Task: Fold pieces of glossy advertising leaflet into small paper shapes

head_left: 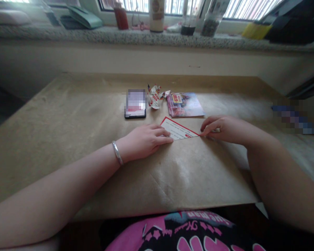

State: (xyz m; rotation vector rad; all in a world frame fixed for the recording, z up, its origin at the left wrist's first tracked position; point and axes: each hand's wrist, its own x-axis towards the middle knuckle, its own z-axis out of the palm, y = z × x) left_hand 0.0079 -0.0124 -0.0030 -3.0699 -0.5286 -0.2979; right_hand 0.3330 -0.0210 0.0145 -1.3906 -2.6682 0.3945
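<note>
Through my head feed I have a paper triangle (180,130) flat on the bench (115,188), between the two hands: the left hand (148,139) rests its fingers, extended and unclenched, over the left end, while the right hand (222,129) pinches the right corner (the red border runs along the far edge). Beyond it I see a phone (136,103), a crumpled wrapper (155,97) and printed sheets (189,104)
</note>
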